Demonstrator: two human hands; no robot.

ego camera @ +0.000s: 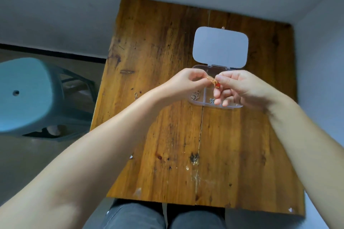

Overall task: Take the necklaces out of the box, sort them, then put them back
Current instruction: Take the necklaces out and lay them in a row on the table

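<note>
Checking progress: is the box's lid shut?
No, the lid stands open behind the box, whose compartments show silver necklaces.

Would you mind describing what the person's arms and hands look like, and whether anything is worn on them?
Both forearms are bare up to the frame edge, with no sleeves in view. The left hand and right hand carry no gloves, and no rings, watch or bracelet show on the fingers or wrists. Nails look short and unpainted, though the picture is too soft to be sure. Dark grey trousers cover the knees below.
</note>
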